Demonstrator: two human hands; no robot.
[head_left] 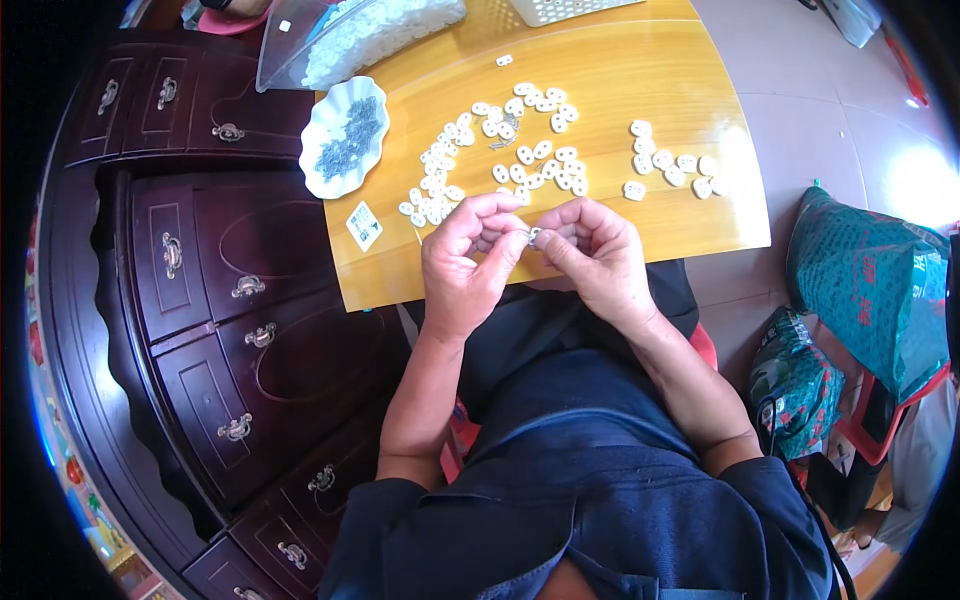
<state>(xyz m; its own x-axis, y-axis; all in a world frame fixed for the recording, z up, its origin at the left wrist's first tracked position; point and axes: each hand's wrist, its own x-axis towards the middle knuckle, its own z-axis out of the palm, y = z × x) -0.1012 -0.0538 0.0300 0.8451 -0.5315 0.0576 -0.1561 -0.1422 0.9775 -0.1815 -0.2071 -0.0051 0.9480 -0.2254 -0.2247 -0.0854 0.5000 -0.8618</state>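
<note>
Close to the table's near edge, my two hands meet fingertip to fingertip. My right hand (597,258) is closed in a pinch on a small white piece (534,235), mostly covered by the fingertips. My left hand (468,268) pinches right beside it; whatever its thumb and finger hold is too small to make out. Beyond the hands lie many small white oval pieces with two dark holes (435,182), spread in loose clusters. Among them is a little heap of thin metal pins (506,132). Another cluster of white pieces (662,159) lies to the right.
A scalloped white dish (313,128) of dark metal pins stands at the table's left edge, near a small printed card (364,226). Behind is a clear bin (275,62) of white pieces. Dark drawers (200,250) flank the left; green bags (865,280) sit at right, near another person.
</note>
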